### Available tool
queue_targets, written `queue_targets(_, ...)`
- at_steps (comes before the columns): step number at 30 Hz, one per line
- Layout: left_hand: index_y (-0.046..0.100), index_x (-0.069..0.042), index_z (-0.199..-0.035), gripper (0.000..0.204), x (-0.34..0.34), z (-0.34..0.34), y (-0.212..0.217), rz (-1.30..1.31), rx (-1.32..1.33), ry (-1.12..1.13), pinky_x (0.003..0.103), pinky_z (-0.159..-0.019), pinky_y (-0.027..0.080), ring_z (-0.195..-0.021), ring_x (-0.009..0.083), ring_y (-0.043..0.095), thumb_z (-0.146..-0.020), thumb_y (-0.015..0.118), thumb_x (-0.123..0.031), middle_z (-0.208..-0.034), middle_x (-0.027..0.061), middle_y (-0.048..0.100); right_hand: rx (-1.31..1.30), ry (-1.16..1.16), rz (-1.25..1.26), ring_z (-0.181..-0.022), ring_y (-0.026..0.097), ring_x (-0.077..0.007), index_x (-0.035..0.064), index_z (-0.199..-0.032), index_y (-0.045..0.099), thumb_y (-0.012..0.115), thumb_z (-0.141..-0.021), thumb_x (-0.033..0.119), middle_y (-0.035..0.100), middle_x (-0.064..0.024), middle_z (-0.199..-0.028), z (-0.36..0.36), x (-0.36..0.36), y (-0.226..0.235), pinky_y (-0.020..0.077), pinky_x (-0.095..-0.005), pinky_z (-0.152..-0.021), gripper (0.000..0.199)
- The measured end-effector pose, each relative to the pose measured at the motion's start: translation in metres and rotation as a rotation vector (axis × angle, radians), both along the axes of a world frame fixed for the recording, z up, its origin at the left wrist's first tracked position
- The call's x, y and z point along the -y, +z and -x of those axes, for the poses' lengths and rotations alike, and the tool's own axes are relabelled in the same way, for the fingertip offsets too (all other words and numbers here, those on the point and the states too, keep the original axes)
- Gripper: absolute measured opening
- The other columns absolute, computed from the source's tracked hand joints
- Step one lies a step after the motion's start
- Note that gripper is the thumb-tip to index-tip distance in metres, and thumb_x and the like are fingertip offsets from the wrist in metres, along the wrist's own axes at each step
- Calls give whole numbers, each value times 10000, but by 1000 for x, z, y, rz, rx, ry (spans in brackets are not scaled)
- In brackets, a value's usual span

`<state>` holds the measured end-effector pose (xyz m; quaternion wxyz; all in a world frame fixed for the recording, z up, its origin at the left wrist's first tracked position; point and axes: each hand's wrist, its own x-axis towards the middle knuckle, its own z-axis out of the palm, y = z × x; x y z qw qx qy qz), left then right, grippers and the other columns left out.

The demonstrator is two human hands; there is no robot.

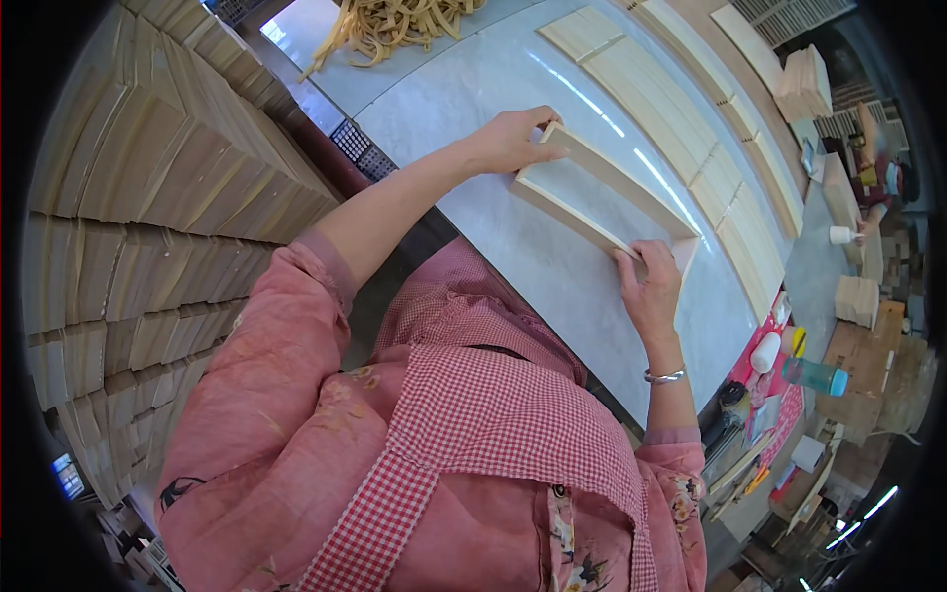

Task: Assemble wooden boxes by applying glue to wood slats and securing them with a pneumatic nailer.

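A light wooden frame point(604, 187), made of thin slats standing on edge, lies on the pale marble tabletop point(473, 109). My left hand point(513, 140) grips the frame's far left corner, thumb and fingers pinching the slats together. My right hand point(649, 286) presses on the near right corner, fingers laid over the slat ends. A silver bracelet point(666, 376) sits on my right wrist. I wear a pink blouse and a red checked apron point(493, 414).
Rows of flat wooden slats point(710, 158) lie along the table's far side. A bundle of pale rubber bands point(395, 25) sits at the top. Tall stacks of wooden pieces point(148, 197) stand on the left. A white glue bottle point(765, 351) and a teal bottle point(817, 376) lie at right.
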<state>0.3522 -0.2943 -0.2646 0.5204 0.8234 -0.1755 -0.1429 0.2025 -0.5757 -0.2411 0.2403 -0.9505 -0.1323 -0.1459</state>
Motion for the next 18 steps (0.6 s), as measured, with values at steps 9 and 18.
queue_targets(9,296,-59,-1572,973,-34,15,12,89,-179,-325,303,-790,539,-870,219,611,-758,829,-101,-1194,172,634,-67,0,26,-806,606,-251,39,-982,646,743,-869,95,639,-93,-922,-3,-1,4,502,-340,-738,159)
queue_targets(18,249,-5,-1573,1035,-32,10,-9,214,-38,-311,303,-714,540,-797,201,596,-724,836,-79,-1160,163,594,17,382,37,-932,602,-288,69,-1299,644,674,-855,27,642,-110,-1117,-41,-101,20,504,-353,-845,447)
